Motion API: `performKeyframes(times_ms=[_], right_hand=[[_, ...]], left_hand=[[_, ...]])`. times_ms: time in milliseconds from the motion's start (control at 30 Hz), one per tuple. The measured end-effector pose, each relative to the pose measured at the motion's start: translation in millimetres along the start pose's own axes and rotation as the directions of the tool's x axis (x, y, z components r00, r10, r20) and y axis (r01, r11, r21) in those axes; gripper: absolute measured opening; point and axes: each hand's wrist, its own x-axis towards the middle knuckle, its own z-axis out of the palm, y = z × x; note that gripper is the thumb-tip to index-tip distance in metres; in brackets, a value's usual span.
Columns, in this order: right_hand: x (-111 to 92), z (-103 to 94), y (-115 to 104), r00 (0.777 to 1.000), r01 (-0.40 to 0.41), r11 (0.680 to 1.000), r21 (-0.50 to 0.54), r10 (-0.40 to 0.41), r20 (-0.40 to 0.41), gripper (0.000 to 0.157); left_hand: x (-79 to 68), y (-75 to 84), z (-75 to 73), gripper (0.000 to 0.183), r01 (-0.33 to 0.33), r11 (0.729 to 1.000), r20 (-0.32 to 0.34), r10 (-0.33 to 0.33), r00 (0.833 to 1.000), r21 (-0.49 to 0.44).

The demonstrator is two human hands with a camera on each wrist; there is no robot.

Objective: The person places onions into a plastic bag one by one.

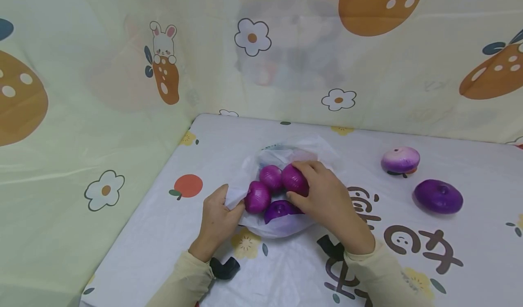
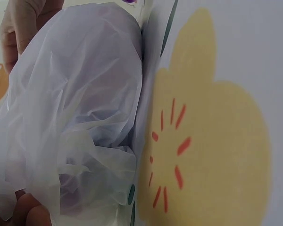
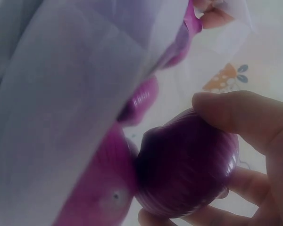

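A white plastic bag (image 1: 282, 227) lies with its mouth spread, several purple onions showing inside. My left hand (image 1: 218, 218) pinches the bag's left rim between thumb and fingers, beside one onion (image 1: 258, 197). Over the bag's right side, my right hand (image 1: 327, 195) grips another onion (image 1: 295, 180), thumb on one side and fingers round the other, as the right wrist view also shows. Next to it sit a smaller-looking onion (image 1: 271, 177) and a darker one (image 1: 278, 210) near the front rim. In the left wrist view the bag's crumpled side (image 2: 94, 80) hides most of the left hand.
To the right on the printed tablecloth (image 1: 286, 275) lie a pale purple-and-white onion (image 1: 401, 160) and a dark purple, flattened onion (image 1: 438, 196). Patterned curtains (image 1: 286, 71) rise behind and along the left side of the table.
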Motion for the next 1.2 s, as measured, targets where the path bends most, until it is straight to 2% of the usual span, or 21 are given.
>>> performKeyframes(times_ms=[433, 767, 1200], right_hand=[[-1, 12.5, -6, 0.999, 0.048, 0.998, -0.047, -0.047, 0.015, 0.067], [-2, 18.0, -6, 0.996, 0.082, 0.994, -0.068, -0.083, -0.019, 0.067], [-4, 19.9, -5, 0.997, 0.080, 0.992, -0.094, -0.081, -0.014, 0.066]], left_hand=[[0.2, 0.6, -0.4, 0.009, 0.008, 1.000, 0.003, -0.008, 1.000, 0.003], [0.2, -0.6, 0.4, 0.012, 0.006, 1.000, 0.003, -0.006, 1.000, -0.011], [0.2, 1.2, 0.3, 0.011, 0.005, 1.000, 0.005, -0.005, 1.000, -0.001]])
